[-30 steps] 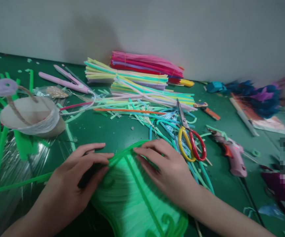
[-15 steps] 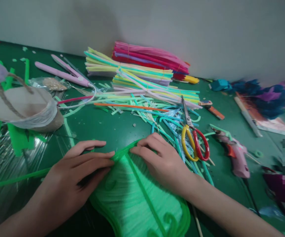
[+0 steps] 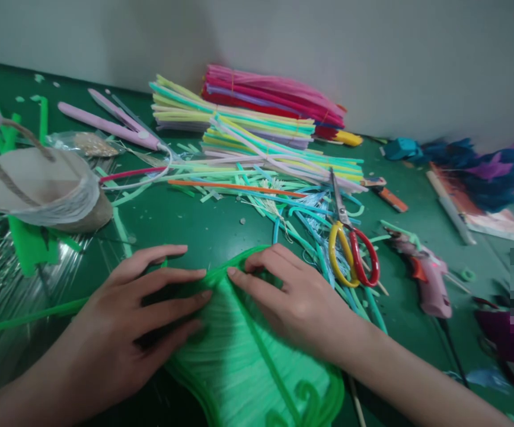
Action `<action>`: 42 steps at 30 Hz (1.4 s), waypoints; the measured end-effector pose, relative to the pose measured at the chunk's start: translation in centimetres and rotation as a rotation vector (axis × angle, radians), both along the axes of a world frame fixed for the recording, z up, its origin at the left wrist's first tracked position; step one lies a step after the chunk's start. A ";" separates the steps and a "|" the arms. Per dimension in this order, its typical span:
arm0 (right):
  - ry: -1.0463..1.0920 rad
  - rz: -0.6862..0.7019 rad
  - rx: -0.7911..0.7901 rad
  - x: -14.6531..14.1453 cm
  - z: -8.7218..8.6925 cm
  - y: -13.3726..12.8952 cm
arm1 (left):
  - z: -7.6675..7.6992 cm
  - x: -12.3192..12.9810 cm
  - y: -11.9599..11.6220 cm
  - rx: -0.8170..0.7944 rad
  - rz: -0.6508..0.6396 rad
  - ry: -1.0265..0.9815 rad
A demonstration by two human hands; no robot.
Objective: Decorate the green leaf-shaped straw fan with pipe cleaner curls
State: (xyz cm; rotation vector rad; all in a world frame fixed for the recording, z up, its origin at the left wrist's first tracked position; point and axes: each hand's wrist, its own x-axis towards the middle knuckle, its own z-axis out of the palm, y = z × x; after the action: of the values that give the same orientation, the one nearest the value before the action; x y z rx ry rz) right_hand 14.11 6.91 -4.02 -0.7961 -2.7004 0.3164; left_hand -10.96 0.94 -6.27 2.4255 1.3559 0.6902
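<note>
A green panel (image 3: 225, 350) covered with fine strands, outlined in green pipe cleaner and with a curl at its lower right, lies at the bottom centre. My right hand (image 3: 299, 296) pinches the green pipe cleaner (image 3: 244, 256) along the panel's upper edge, near the tip. On the left side of that tip, my left hand (image 3: 123, 326) has its fingers spread, the fingertips touching the edge and surface. Another green pipe cleaner (image 3: 29, 317) runs in from the left and passes behind the left hand. The undersides of the fingers are hidden.
Scissors (image 3: 348, 249) lie right of centre, beside a pink glue gun (image 3: 432, 281). Pipe cleaner bundles (image 3: 274, 95) sit by the wall, near a lilac flat iron (image 3: 109, 127). A round basket (image 3: 74, 204) with a handle stands left. Offcuts (image 3: 301, 219) litter the middle.
My left fingers have spread apart at the panel's tip. My right fingertips have slid slightly left along the edge, and more of the edge shows above them.
</note>
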 end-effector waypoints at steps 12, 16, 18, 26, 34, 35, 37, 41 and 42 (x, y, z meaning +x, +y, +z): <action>0.190 -0.034 -0.260 1.4 -0.1 0.7 | 0.9 1.3 0.2 -0.059 -0.031 0.190; 0.205 -0.152 -0.278 2.6 1.1 0.4 | 0.9 1.0 0.6 -0.023 -0.078 0.281; 0.201 -0.247 -0.278 3.5 1.7 0.2 | 0.8 0.8 0.7 -0.014 -0.091 0.318; 0.274 -0.277 -0.308 4.4 0.5 -0.9 | 0.5 0.7 0.9 -0.026 -0.091 0.316; 0.216 -0.381 -0.384 3.6 0.4 -1.2 | 0.5 0.6 0.8 0.005 -0.092 0.341; 0.193 -0.375 -0.393 3.5 0.5 -1.1 | 0.5 0.6 0.8 0.001 -0.091 0.338; 0.148 -0.364 -0.411 3.5 0.7 -0.8 | 0.5 0.8 0.7 -0.016 -0.080 0.327; 0.071 -0.352 -0.456 3.5 1.3 -0.3 | 0.6 0.9 0.5 -0.069 -0.044 0.297; 0.059 -0.347 -0.463 3.5 1.5 -0.2 | 0.6 0.9 0.5 -0.076 -0.045 0.294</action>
State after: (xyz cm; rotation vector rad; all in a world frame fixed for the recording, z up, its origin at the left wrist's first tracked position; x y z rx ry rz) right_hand 17.65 6.76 -2.55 -1.3330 -2.3979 0.8787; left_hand -10.10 1.42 -5.66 2.5616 1.3968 0.2721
